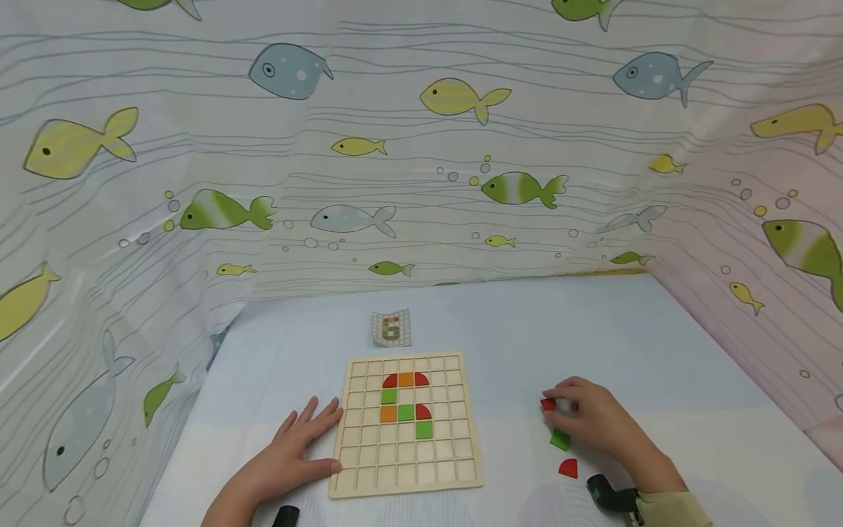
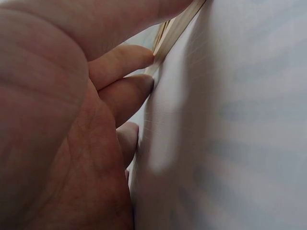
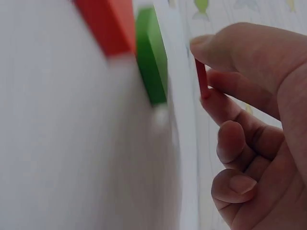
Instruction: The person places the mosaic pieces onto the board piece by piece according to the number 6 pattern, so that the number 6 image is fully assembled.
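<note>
A wooden grid board [image 1: 369, 457] lies on the table, with several red, orange and green tiles set in its upper middle cells. My left hand [image 1: 290, 450] rests at the board's left edge, thumb and fingertips touching the frame, fingers spread; the left wrist view shows the fingers [image 2: 127, 98] against the board's side. Right of the board, my right hand [image 1: 593, 417] pinches a red tile [image 3: 202, 79] between thumb and fingertip, seen edge-on in the right wrist view. Just below that hand lie a green square tile [image 1: 560, 440] and a red rounded tile [image 1: 568, 468].
A small pattern card [image 1: 391, 328] with a coloured figure on a grid lies behind the board. The pale table [image 1: 527, 329] meets a fish-printed curtain [image 1: 421, 183] at the back and sides. A black device [image 1: 609, 496] is on the right wrist.
</note>
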`<state>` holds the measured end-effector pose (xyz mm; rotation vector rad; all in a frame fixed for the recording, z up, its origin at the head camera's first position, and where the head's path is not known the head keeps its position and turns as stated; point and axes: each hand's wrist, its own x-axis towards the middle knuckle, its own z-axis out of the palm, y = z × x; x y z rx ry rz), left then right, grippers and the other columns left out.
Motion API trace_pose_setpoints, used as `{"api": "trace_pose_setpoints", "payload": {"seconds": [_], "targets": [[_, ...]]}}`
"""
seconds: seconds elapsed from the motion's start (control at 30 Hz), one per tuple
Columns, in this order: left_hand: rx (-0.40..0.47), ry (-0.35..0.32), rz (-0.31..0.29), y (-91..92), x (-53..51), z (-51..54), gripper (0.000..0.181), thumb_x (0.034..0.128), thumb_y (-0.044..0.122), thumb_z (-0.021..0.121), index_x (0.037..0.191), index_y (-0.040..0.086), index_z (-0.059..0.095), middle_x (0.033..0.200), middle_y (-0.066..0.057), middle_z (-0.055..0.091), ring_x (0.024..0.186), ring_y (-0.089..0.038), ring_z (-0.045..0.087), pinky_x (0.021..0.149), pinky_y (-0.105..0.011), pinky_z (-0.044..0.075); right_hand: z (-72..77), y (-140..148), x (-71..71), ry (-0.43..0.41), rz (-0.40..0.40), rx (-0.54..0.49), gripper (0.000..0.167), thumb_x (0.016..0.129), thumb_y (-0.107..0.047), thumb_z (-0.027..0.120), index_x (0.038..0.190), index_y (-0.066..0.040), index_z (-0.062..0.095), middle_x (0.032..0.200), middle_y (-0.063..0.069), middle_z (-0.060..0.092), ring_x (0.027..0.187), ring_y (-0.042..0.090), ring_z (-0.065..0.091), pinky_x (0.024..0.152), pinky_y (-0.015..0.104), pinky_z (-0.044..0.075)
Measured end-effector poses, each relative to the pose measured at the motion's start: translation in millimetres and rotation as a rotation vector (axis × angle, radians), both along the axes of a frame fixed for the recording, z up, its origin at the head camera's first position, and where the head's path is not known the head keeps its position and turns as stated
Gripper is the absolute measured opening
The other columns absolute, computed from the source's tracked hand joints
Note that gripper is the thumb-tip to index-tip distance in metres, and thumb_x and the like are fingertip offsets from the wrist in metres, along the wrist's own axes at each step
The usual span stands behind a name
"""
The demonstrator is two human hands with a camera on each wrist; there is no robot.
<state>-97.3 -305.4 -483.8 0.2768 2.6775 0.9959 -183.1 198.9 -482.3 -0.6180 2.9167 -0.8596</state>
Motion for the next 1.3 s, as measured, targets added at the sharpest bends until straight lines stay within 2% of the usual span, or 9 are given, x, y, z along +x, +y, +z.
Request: {"api": "trace_pose_setpoints", "payload": {"seconds": [0.2, 0.33, 0.47, 0.6, 0.7, 0.97, 1.3], "targets": [[-0.002, 0.013, -0.005, 1.5, -0.5, 0.8, 0.091, 0.0797, 0.054, 0.075, 0.151, 0.009, 0.042, 0.160, -0.007, 0.029, 0.149, -0.040, 0.003, 0.114, -0.062, -0.005, 0.6, -25.4, 5.8, -0.009, 0.035, -0.015, 0.027, 0.083, -0.020, 0.080, 0.109, -0.017, 0.076, 0.105, -0.007, 0.062, 0.077, 0.008, 0.051, 0.062, 0.023, 0.048], [0.003, 0.030, -0.017, 0.3, 0.5, -0.8, 0.090, 0.0805, 0.053, 0.075, 0.151, 0.008, 0.042, 0.159, -0.008, 0.029, 0.148, -0.041, 0.003, 0.114, -0.062, -0.005, 2.0, -48.0, 11.7, 0.004, 0.069, -0.014, 0.028, 0.083, -0.020, 0.080, 0.110, -0.018, 0.076, 0.103, -0.012, 0.061, 0.077, 0.007, 0.051, 0.063, 0.022, 0.047], [0.014, 0.031, -0.025, -0.7, 0.8, -1.6, 0.090, 0.0807, 0.052, 0.076, 0.151, 0.007, 0.042, 0.159, -0.009, 0.029, 0.148, -0.041, 0.002, 0.114, -0.063, -0.005, 2.9, -69.0, 17.4, 0.019, 0.137, -0.040, 0.028, 0.083, -0.019, 0.079, 0.110, -0.017, 0.076, 0.102, -0.015, 0.061, 0.079, 0.006, 0.052, 0.066, 0.023, 0.048], [0.012, 0.018, -0.006, -0.1, -0.2, -1.5, 0.090, 0.0796, 0.053, 0.076, 0.151, 0.008, 0.042, 0.159, -0.007, 0.029, 0.149, -0.040, 0.002, 0.114, -0.062, -0.006, 3.4, -86.2, 20.9, 0.056, 0.221, -0.066, 0.025, 0.083, -0.016, 0.077, 0.108, -0.017, 0.076, 0.100, -0.015, 0.061, 0.085, 0.004, 0.056, 0.073, 0.025, 0.052], [0.005, 0.006, 0.010, 0.6, -0.8, -1.2, 0.091, 0.0786, 0.053, 0.077, 0.151, 0.009, 0.043, 0.159, -0.006, 0.030, 0.149, -0.039, 0.002, 0.115, -0.062, -0.005, 3.7, -97.8, 23.4, 0.058, 0.251, -0.080, 0.024, 0.084, -0.017, 0.076, 0.107, -0.016, 0.076, 0.102, -0.013, 0.061, 0.088, 0.006, 0.057, 0.073, 0.025, 0.052], [-0.005, -0.009, 0.018, 1.9, -2.3, -2.3, 0.091, 0.0778, 0.054, 0.077, 0.151, 0.012, 0.042, 0.160, -0.004, 0.029, 0.149, -0.037, 0.001, 0.115, -0.060, -0.005, 0.5, -124.6, 29.9, 0.006, 0.255, -0.095, 0.026, 0.084, -0.021, 0.076, 0.109, -0.017, 0.075, 0.106, -0.012, 0.063, 0.090, 0.008, 0.057, 0.077, 0.026, 0.052], [-0.007, 0.001, 0.022, 1.2, -1.3, -2.5, 0.092, 0.0771, 0.053, 0.078, 0.151, 0.011, 0.043, 0.159, -0.005, 0.030, 0.149, -0.038, 0.002, 0.115, -0.060, -0.004, 2.3, -153.1, 40.9, 0.046, 0.291, -0.095, 0.022, 0.083, -0.017, 0.076, 0.105, -0.015, 0.076, 0.098, -0.012, 0.063, 0.087, 0.006, 0.057, 0.078, 0.025, 0.052]]}}
